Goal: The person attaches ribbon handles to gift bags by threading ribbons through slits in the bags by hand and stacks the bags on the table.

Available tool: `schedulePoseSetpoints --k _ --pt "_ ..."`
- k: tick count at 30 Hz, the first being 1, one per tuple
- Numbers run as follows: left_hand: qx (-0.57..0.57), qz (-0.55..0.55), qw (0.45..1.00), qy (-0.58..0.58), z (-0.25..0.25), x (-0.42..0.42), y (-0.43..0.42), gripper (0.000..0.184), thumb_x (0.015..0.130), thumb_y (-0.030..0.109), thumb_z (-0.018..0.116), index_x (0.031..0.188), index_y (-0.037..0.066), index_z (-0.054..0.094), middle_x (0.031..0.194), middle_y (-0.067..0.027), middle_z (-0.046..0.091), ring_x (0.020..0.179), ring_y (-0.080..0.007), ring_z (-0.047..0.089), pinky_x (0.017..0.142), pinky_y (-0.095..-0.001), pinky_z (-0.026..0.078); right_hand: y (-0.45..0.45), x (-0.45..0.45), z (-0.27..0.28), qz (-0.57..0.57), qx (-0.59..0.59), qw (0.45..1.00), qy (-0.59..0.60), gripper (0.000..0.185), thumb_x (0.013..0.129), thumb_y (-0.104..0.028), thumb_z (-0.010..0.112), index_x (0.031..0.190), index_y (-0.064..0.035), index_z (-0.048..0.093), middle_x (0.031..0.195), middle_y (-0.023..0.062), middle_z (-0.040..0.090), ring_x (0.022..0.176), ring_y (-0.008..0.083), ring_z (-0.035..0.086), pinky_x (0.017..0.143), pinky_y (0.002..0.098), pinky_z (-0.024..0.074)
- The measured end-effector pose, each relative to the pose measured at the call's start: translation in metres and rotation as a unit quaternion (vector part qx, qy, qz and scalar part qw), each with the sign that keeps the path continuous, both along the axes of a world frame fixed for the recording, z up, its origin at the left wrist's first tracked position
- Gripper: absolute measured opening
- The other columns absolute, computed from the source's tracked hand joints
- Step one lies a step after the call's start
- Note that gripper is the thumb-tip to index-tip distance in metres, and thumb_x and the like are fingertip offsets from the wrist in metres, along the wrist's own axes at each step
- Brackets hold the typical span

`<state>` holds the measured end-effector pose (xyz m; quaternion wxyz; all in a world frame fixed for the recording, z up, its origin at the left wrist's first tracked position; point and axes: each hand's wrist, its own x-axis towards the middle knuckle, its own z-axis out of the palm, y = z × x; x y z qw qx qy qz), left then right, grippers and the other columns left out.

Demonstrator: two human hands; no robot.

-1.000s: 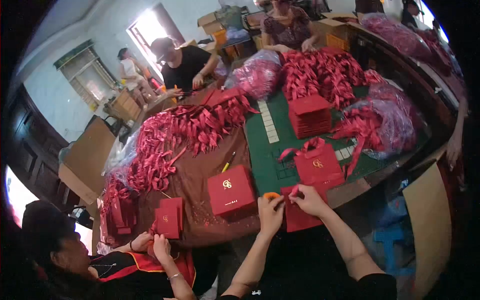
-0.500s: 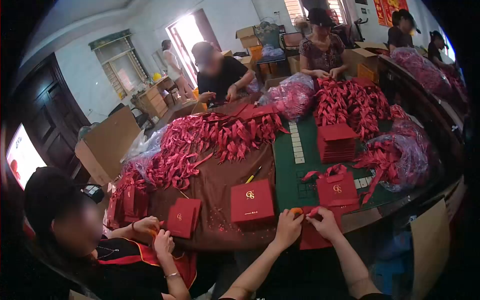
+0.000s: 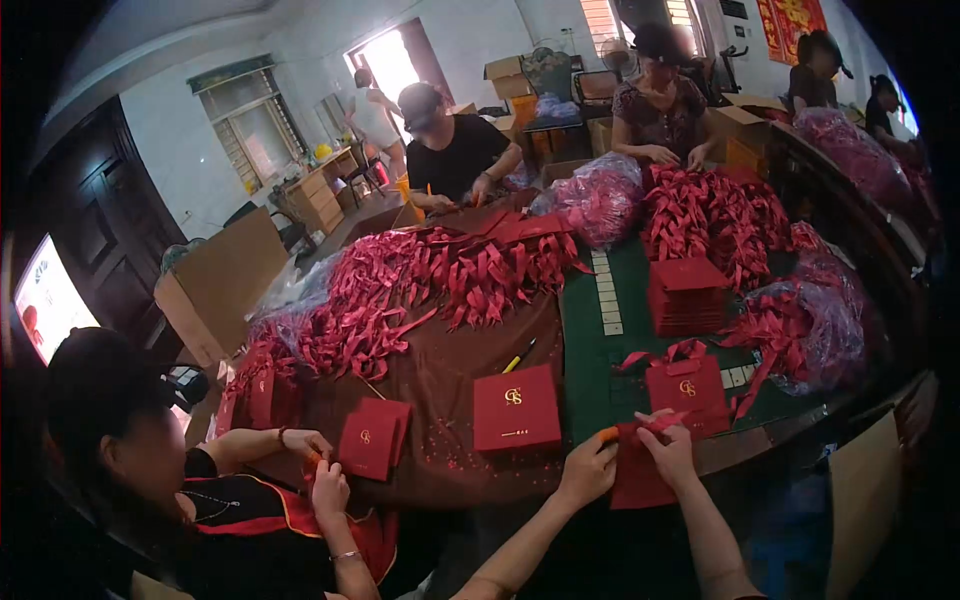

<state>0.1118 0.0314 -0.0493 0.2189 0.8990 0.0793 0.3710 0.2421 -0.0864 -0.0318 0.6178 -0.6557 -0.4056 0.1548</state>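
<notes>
A red paper bag [image 3: 637, 485] hangs at the table's near edge between my hands. My left hand [image 3: 588, 470] is closed, its fingertips at the bag's upper left edge. Something small and orange shows at those fingertips; I cannot tell what it is. My right hand [image 3: 668, 446] is closed in a pinch on a red ribbon [image 3: 660, 418] at the bag's top. Just beyond it lies a finished-looking bag with a gold logo [image 3: 690, 388]. To the left of my hands sits a stack of red bags [image 3: 517, 408].
Red ribbon-handled bags [image 3: 370, 290] are heaped across the table. Behind the stack lies a yellow-and-black pen-like tool [image 3: 519, 355]. Another bag pile [image 3: 688, 300] and plastic-wrapped ribbons [image 3: 820, 330] are at right. A co-worker [image 3: 130, 440] works close on my left; others sit opposite.
My right hand has moved slightly right and the ribbon now stretches across the bag's top. My left hand has dropped a little. The whole view has shifted slightly.
</notes>
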Motion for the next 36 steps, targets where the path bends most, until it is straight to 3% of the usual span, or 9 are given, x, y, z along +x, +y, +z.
schedulePoseSetpoints --k 9,13,15,18,22,26,28,33,36 --pt "0.052 0.063 0.996 0.046 0.015 -0.051 0.011 0.015 0.082 -0.001 0.061 0.096 0.001 0.067 0.116 -0.0155 0.061 0.076 -0.0264 0.065 0.06 -0.0325 0.055 -0.003 0.003 -0.013 -0.051 0.03 0.992 0.113 0.022 0.09 -0.008 0.06 0.11 -0.0003 0.066 0.099 0.0035 0.053 0.092 0.0137 0.054 0.08 0.0275 0.0426" --pt "0.193 0.143 0.968 0.074 0.04 -0.078 0.024 0.015 0.08 -0.001 0.062 0.094 0.0 0.068 0.106 -0.0163 0.059 0.081 -0.0305 0.055 0.07 -0.0389 0.05 -0.006 0.005 -0.003 -0.048 0.058 0.978 0.194 0.02 0.094 -0.012 0.056 0.107 -0.0005 0.065 0.099 0.0034 0.055 0.076 0.0104 0.054 0.066 0.0256 0.044" --pt "0.025 0.131 0.98 0.148 0.035 -0.08 0.026 0.022 0.082 -0.001 0.061 0.102 0.002 0.067 0.109 -0.0163 0.058 0.083 -0.0316 0.053 0.075 -0.0409 0.047 -0.004 0.005 -0.007 -0.054 0.109 0.96 0.251 0.023 0.098 -0.02 0.049 0.099 -0.0013 0.063 0.092 0.0021 0.057 0.06 0.0053 0.051 0.049 0.0228 0.0405" --pt "0.12 0.201 0.965 0.121 0.034 -0.07 -0.008 0.045 0.085 -0.001 0.059 0.129 0.002 0.053 0.113 -0.0211 0.054 0.088 -0.034 0.051 0.079 -0.043 0.043 -0.006 0.006 -0.006 -0.055 0.099 0.958 0.263 0.025 0.099 -0.021 0.047 0.1 -0.003 0.063 0.085 0.0011 0.057 0.061 0.005 0.051 0.05 0.0223 0.0404" --pt "0.069 0.035 0.987 0.144 0.048 -0.04 -0.061 0.054 0.086 0.02 0.063 0.134 0.0 0.045 0.137 -0.0235 0.042 0.12 -0.0389 0.044 0.101 -0.0459 0.034 -0.006 0.004 -0.006 -0.049 0.06 0.981 0.176 0.031 0.101 -0.029 0.042 0.103 -0.0053 0.063 0.073 -0.0021 0.053 0.056 0.0041 0.047 0.051 0.0216 0.0379" --pt "0.104 0.07 0.966 0.225 0.007 -0.016 -0.054 0.063 0.088 0.033 0.059 0.136 -0.002 0.04 0.141 -0.0248 0.038 0.131 -0.0397 0.035 0.108 -0.05 0.026 -0.012 0.003 0.013 -0.105 0.14 0.984 0.045 0.037 0.103 -0.029 0.036 0.102 -0.0031 0.062 0.089 0.0033 0.059 0.084 0.0084 0.055 0.08 0.0274 0.0431" --pt "0.131 0.067 0.964 0.222 0.011 -0.017 -0.053 0.063 0.088 0.035 0.059 0.136 -0.002 0.04 0.14 -0.0243 0.039 0.131 -0.0392 0.036 0.109 -0.0504 0.024 -0.024 0.003 0.028 -0.111 0.232 0.944 0.207 0.038 0.103 -0.031 0.036 0.098 -0.0014 0.06 0.094 0.0066 0.06 0.096 0.013 0.054 0.092 0.0313 0.039" --pt "0.116 0.062 0.959 0.25 0.002 -0.018 -0.05 0.063 0.091 0.036 0.055 0.139 -0.001 0.037 0.144 -0.0237 0.033 0.135 -0.0375 0.03 0.112 -0.0515 0.016 -0.05 -0.006 0.032 0.057 0.303 0.9 0.309 0.023 0.102 -0.028 0.038 0.104 -0.0057 0.046 0.077 0.0035 0.05 0.064 0.0104 0.047 0.064 0.0269 0.0437" --pt "0.101 0.063 0.965 0.232 -0.003 -0.016 -0.049 0.063 0.091 0.037 0.056 0.138 0.0 0.038 0.144 -0.0226 0.034 0.136 -0.0366 0.028 0.112 -0.0525 0.014 -0.056 -0.025 0.011 0.01 0.178 0.984 0.025 0.031 0.1 -0.033 0.042 0.114 -0.006 0.039 0.077 0.0014 0.048 0.06 0.0089 0.042 0.058 0.0243 0.0388"
